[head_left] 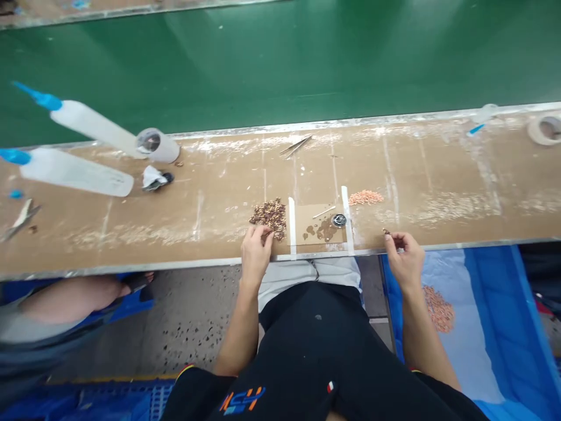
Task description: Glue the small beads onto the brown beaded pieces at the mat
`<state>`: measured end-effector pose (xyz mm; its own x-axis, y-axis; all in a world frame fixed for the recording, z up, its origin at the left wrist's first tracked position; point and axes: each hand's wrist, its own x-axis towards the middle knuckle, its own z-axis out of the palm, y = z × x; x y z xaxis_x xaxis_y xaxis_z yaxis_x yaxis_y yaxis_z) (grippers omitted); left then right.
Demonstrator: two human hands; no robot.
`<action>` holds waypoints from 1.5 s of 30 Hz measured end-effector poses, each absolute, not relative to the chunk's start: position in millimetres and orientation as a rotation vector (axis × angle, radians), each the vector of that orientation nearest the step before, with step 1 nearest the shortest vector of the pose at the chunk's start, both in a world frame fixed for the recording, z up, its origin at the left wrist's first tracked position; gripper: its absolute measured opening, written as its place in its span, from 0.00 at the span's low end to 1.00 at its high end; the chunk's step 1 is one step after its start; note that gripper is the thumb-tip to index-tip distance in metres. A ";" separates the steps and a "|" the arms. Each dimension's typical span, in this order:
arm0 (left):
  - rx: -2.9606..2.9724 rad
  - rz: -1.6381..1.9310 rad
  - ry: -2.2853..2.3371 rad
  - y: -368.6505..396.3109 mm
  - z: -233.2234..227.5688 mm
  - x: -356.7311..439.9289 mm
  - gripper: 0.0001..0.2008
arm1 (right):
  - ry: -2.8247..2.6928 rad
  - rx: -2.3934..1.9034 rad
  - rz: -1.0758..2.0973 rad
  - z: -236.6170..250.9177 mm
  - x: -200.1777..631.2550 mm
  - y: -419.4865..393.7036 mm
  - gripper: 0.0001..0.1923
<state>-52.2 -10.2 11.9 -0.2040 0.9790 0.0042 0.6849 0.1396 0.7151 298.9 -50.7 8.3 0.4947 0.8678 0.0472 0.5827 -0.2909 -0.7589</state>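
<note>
My left hand (256, 248) rests at the near edge of the brown bench, its fingertips pinched into a pile of small dark brown parts (269, 215). To the right, my right hand (405, 254) pinches a tiny dark part (386, 232) just above the bench edge. Between the hands lies a taped-off cardboard patch (318, 225) with a few brown discs and a small round metal piece (339, 220). A heap of small pink parts (366, 197) lies just beyond the patch on the right.
Two white squeeze bottles with blue tips (72, 172) and a tape roll (158, 144) lie at the left. Tweezers (297, 145) sit mid-bench; a green conveyor belt (280, 64) runs behind. A blue bin (495, 327) with pink parts sits below right. Another person's leg (79, 295) is at left.
</note>
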 end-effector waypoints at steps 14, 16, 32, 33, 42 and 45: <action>1.258 0.892 1.980 -3.0 18.4 -79.7 0.10 | -0.709 -2.414 0.081 28.5 502.3 61.7 0.12; 1.159 0.963 1.924 -6.8 23.0 -77.9 0.13 | -0.701 -2.417 0.080 27.5 514.9 67.6 0.10; 1.149 0.966 1.210 -7.4 26.1 -11.3 0.08 | -1.743 -1.771 0.487 0.6 342.8 21.3 0.08; 1.159 0.956 1.185 -7.1 22.6 -9.2 0.08 | -1.831 -1.735 0.517 0.5 332.3 21.1 0.06; 1.158 0.986 1.235 -2.8 1.1 -25.4 0.12 | -2.317 -1.602 0.439 -1.6 320.7 47.4 0.10; 1.131 1.014 1.213 -0.8 0.0 -25.7 0.14 | -2.467 -1.553 0.373 2.7 321.8 57.0 0.11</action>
<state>-25.7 -0.8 0.0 0.0972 0.9811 -0.1674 0.0098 0.1672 0.9859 321.8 57.0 2.7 -0.4266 0.9037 0.0366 0.8526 0.4154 -0.3172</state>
